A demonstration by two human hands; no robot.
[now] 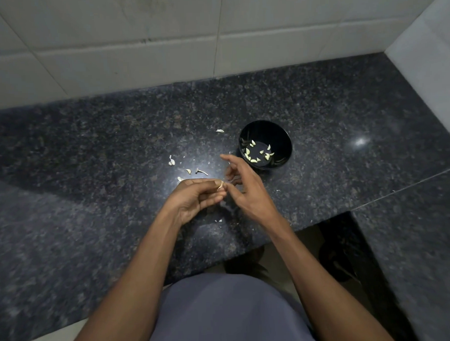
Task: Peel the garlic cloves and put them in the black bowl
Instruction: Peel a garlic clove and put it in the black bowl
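Grey-blue garment (224, 315) at the lower edge, nearest the viewer, with 2 bare forearms reaching forward from it.

Surface (90, 154): dark speckled polished stone, glossy, with 1 bright light reflection at the right. A seam runs across its right side, and the front edge steps back beside the person, showing pale floor (305, 246) and dark footwear below.

Walls (137, 33): large pale tiles with grey grout behind the surface; a second pale tiled wall meets it at the right corner.

Left hand (196, 196): fingers curled inward, thumb and fingertips pinching 1 small garlic clove (220, 185) above the surface.

Right hand (242, 187): thumb tip at the same clove, remaining fingers loosely spread and raised towards the bowl.

Black bowl (281, 135): round, upright, just beyond the right hand, holding several peeled pale cloves (254, 157).

Loose items: papery skin scraps and a few small garlic pieces (171, 162) scattered on the surface left of the bowl; 1 scrap (220, 130) further back.

Writing, brands, labels: none legible.
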